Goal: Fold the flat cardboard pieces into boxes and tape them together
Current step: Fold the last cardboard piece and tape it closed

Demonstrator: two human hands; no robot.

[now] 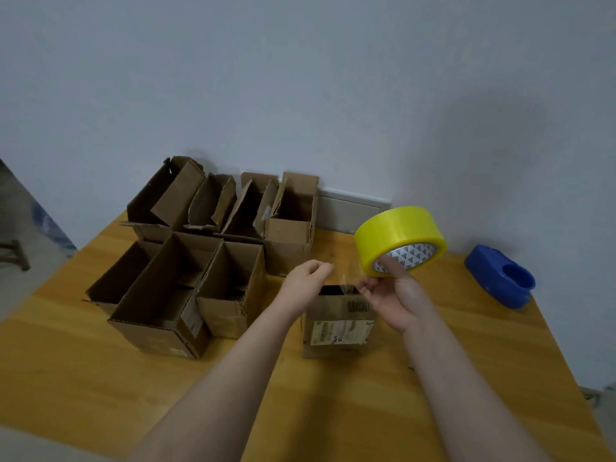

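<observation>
Nearest, the small brown cardboard box stands on the wooden table, right under both hands for taping. The left hand seems to pinch a clear tape end. The right hand grips the yellow tape roll aloft, so the strip pulls taut. Further back, folded open-topped cardboard boxes are grouped aside.

Dispenser right of boxes on table
</observation>
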